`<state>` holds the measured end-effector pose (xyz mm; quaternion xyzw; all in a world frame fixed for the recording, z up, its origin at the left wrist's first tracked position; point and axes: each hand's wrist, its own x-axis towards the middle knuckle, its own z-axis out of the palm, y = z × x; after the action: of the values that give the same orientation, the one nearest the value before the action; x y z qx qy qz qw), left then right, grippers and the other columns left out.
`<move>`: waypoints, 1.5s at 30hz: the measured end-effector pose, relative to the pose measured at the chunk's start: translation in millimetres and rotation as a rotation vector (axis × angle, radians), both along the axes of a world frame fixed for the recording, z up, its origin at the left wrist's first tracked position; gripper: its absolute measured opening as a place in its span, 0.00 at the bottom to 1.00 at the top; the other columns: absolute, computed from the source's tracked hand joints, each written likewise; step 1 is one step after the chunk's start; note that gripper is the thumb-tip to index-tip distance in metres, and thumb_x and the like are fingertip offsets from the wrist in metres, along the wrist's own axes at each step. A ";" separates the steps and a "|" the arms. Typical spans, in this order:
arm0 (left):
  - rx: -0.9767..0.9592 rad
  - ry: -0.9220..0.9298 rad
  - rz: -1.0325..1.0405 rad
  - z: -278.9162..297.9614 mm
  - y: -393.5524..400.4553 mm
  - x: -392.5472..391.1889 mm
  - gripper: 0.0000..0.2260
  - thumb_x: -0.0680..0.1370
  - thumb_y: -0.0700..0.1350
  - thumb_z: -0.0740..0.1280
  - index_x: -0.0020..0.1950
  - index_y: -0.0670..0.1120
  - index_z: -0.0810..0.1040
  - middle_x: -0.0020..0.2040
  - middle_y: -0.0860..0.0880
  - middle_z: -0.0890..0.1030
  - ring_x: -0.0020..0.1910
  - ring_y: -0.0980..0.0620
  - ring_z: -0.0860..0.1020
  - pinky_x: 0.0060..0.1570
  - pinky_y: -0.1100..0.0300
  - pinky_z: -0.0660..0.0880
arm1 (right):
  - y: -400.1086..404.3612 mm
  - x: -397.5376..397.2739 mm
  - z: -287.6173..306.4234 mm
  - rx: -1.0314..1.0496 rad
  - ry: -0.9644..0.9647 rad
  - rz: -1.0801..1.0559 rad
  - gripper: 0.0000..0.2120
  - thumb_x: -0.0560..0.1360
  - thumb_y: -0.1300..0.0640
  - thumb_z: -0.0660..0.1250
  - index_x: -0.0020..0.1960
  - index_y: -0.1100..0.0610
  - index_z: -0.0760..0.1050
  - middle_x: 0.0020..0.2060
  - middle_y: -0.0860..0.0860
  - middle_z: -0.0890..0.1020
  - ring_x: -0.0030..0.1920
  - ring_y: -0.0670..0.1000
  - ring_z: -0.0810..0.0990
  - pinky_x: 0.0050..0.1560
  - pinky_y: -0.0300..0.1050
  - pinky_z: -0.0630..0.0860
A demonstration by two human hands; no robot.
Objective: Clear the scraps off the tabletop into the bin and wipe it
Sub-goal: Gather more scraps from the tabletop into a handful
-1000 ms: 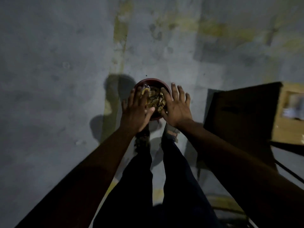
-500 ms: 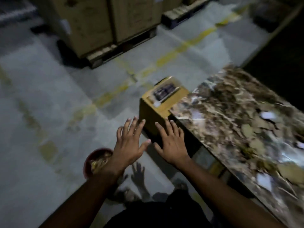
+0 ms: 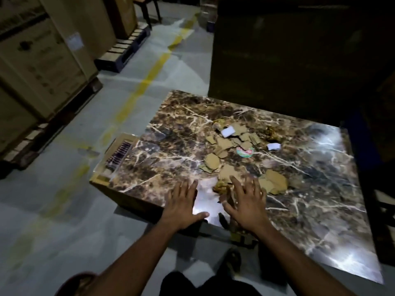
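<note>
Both hands, left hand (image 3: pixel 182 205) and right hand (image 3: pixel 245 201), hover flat-fingered, holding nothing, over the marble tabletop (image 3: pixel 299 189); cardboard scraps (image 3: pixel 226 144) lie beyond them.

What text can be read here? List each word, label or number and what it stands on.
No text is legible.
White label on the big carton: too blurred to read.
Dark print on that carton: smudged, unreadable.
Red and green wrapper on the tabletop: pattern only, no letters resolve.
White scraps: no print visible.
Small box beside the table: a dark striped patch, too blurred to read.
</note>
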<state>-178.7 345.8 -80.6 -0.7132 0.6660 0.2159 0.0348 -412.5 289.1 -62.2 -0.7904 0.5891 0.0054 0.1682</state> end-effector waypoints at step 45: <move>-0.082 0.283 -0.253 -46.5 -332.0 -43.6 0.36 0.74 0.75 0.50 0.79 0.61 0.59 0.80 0.52 0.58 0.75 0.43 0.56 0.72 0.41 0.59 | -203.6 -100.7 -30.1 0.088 -0.530 -0.103 0.26 0.80 0.32 0.55 0.76 0.32 0.57 0.78 0.39 0.62 0.75 0.38 0.62 0.74 0.49 0.66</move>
<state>-222.3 13.8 -127.1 -0.5871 0.7569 0.2805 -0.0611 -513.2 85.5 -92.3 -0.7251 0.5631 -0.1846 0.3509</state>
